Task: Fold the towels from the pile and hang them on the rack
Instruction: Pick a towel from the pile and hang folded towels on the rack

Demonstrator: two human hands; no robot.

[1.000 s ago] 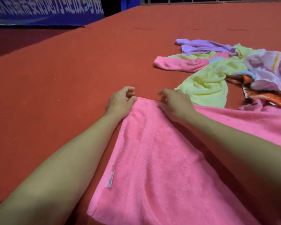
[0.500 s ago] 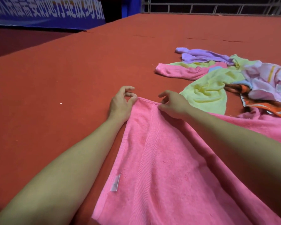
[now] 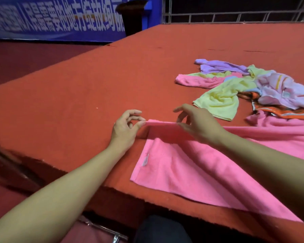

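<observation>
Hands are both working the far edge of the pink towel [image 3: 191, 172]. Left hand [image 3: 125, 128] is pinching the far-left corner btw thumb and fingertips, other fingers curled loosely above. Right hand [image 3: 198, 123] is pinching the same edge a bit further right, index finger sticking up and out, remaining fingers bent over the fabric. Edge btw the two hands is being held taut and lifted just off the red table [image 3: 77, 102], casting a shadow strip under it.

Towel is lying flat in front of the hands, spreading toward the near table edge and off to the right, w/ a small white tag [image 3: 145, 160] on its left side. Pile of towels [image 3: 244, 88] is sitting well to the right, beyond the right hand; yellow one [image 3: 221, 100] is nearest to it.

Vs 0.5 s ago: edge was resting on the table, now it's being raised; hands are sitting slightly further apart; more of the near table edge is showing.
</observation>
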